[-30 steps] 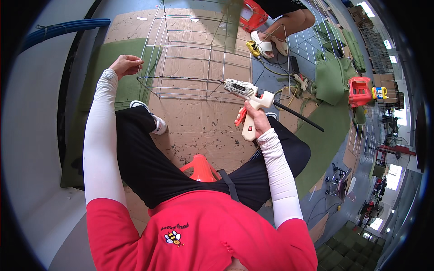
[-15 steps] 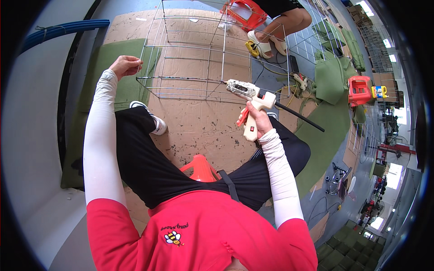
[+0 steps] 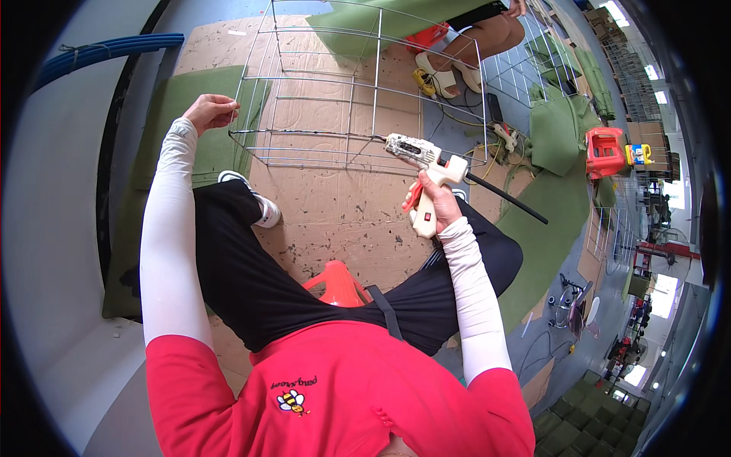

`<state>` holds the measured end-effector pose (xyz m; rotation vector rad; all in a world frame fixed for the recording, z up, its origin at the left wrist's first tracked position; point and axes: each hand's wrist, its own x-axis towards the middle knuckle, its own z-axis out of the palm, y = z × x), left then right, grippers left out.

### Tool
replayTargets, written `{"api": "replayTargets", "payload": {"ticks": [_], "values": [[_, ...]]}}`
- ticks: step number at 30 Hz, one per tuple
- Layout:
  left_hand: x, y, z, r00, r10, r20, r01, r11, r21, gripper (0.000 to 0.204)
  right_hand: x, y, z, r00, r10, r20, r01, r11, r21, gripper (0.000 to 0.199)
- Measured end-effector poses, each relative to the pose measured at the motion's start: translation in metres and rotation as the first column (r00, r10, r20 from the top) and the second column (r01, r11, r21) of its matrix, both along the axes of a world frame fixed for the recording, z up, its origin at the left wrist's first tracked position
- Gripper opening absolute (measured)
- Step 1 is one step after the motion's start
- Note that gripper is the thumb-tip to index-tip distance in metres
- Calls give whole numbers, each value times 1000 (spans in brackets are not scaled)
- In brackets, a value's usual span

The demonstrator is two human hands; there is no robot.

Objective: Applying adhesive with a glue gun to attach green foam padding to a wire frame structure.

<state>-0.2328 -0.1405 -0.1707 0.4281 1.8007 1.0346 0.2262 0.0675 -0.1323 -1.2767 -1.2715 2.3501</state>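
Observation:
My right hand (image 3: 435, 199) grips a white hot glue gun (image 3: 415, 152), fingers around its handle by the orange trigger. A black glue stick (image 3: 506, 200) juts from the gun's back end. The nozzle meets the near edge of a metal wire frame (image 3: 352, 99), where dark glue (image 3: 301, 132) lies along part of the wire. At the frame's left corner my left hand (image 3: 212, 113) pinches an upright wire between thumb and fingers. Beyond the frame, a green sheet (image 3: 358, 29) hangs across its far side, near a co-worker's hand (image 3: 518, 7).
Cardboard (image 3: 304, 206) with dark scraps covers the floor beneath the frame. Green sheets (image 3: 205, 87) lie at left and right. The co-worker's legs (image 3: 491, 42) are at the far right, near cables (image 3: 495, 156). A red stool (image 3: 605, 152) stands further right; blue tubes (image 3: 114, 53) are at upper left.
My glue gun has shifted slightly to the right along the near wire. The green sheet has come in over the frame's far side, covering part of the red stool there. My left hand stays put.

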Motion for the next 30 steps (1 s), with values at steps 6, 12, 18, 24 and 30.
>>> {"api": "replayTargets", "payload": {"ticks": [6,12,18,24,30], "values": [[1,1,1,1000,-1,5,1,1000,5,21,2,1,-2,1000,-3,-19,3,1000,8,30],[0,0,0,1000,0,27,0,1000,12,20,7,4,-5,999,-4,-37,4,1000,-9,30],[1,1,2,1000,-4,15,4,1000,3,19,8,4,-4,999,10,-49,-10,1000,-9,31],[0,0,1,1000,-4,31,3,1000,13,19,11,4,-5,999,-14,-33,14,1000,-9,30],[2,1,2,1000,11,22,-11,1000,10,18,14,7,-7,999,-27,-43,26,999,-29,31]]}}
